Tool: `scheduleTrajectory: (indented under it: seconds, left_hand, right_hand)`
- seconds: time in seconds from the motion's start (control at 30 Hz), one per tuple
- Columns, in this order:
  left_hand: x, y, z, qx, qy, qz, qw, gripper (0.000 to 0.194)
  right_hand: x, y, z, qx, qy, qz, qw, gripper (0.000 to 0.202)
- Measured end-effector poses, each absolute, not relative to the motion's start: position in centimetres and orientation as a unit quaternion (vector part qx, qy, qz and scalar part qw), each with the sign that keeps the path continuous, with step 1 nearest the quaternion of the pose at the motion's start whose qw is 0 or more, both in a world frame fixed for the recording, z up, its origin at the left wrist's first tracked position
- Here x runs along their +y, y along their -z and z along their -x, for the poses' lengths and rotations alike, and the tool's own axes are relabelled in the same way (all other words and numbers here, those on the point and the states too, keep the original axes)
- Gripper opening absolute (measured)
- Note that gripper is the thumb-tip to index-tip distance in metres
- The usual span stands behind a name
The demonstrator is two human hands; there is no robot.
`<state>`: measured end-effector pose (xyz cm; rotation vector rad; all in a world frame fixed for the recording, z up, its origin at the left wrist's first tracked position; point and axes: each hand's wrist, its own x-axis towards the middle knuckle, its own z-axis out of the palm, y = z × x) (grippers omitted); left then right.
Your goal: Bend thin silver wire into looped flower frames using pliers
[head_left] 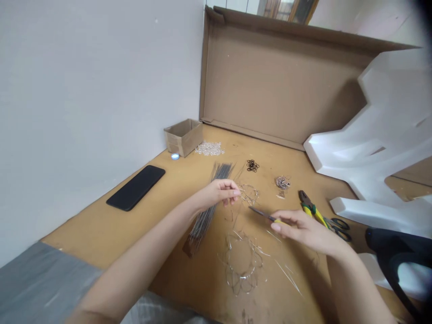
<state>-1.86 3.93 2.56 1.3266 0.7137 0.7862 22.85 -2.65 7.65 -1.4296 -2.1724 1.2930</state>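
Note:
My left hand [225,192] pinches the edge of a small looped wire piece [250,194] in the middle of the table. Just right of it, my right hand [293,226] is closed on the yellow handles of a slim-tipped tool [261,212], whose dark tip points at the wire piece without touching it. Under my left hand and wrist runs a bundle of straight grey wires [204,225]. Nearer to me lies a larger ring of looped wire [241,263]. Loose cut wires [288,276] are scattered to its right.
On the wooden table [168,193] are a phone [136,187], a small cardboard box [184,137], clear beads [209,148], black rings [252,165], a small wire pile [282,182], pliers [312,209] and scissors [340,228]. White foam [351,173] and a large carton [286,85] stand behind.

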Motion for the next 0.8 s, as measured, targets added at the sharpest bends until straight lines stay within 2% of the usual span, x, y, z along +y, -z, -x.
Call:
scheduleTrajectory:
  seconds: [0.2,0.43,0.63,0.8]
  left_hand:
    - [3.3,-2.4,1.0,0.286,-0.338,-0.572,0.69,0.022]
    - [3.0,-2.5,0.5,0.311,-0.34,-0.566,0.684,0.022]
    - [2.5,-2.7,0.1,0.346,-0.343,-0.59,0.644,0.023]
    - [2.1,-2.7,-0.3,0.379,-0.343,-0.608,0.607,0.02]
  right_hand:
    - [-2.7,-7.5,-21.9,-0.766,-0.427,0.476,0.071,0.033]
    - [-2.6,-7.2,-22.0,-0.768,-0.417,0.48,0.078,0.032]
    - [-2.6,-7.0,-22.0,-0.762,-0.421,0.485,0.086,0.032]
    - [-2.6,-6.8,-21.9,-0.782,-0.377,0.49,0.084,0.032]
